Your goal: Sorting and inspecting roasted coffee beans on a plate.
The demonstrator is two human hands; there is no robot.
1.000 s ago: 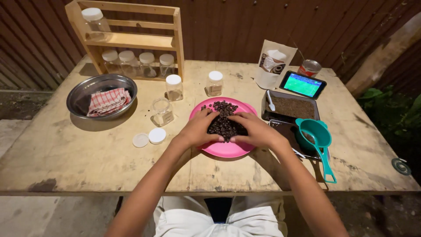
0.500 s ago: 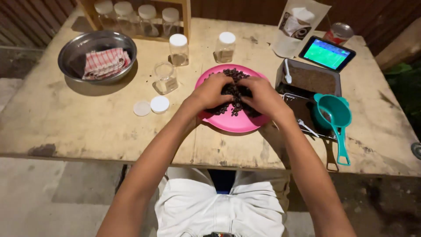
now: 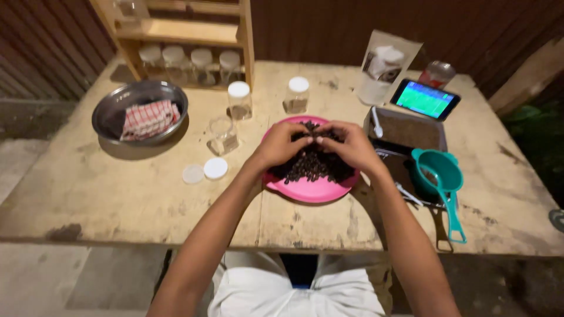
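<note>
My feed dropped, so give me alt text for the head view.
Both hands, left and right, rest in a pile of dark beans on a pink plate on a wooden table. A teal strainer sits right; a steel bowl with a checked cloth sits left.

A round pink plate (image 3: 311, 191) lies flat on a worn wooden table, near the front edge and about midway along it. A heap of small dark brown beans (image 3: 311, 165) covers most of the plate, leaving a bare pink rim at the front and at the left. The left hand (image 3: 281, 144) and the right hand (image 3: 348, 142) both rest palm down on the far side of the heap, fingers curled into the beans. Their fingertips meet over the middle of the plate. The hands hide the back of the heap.
</note>
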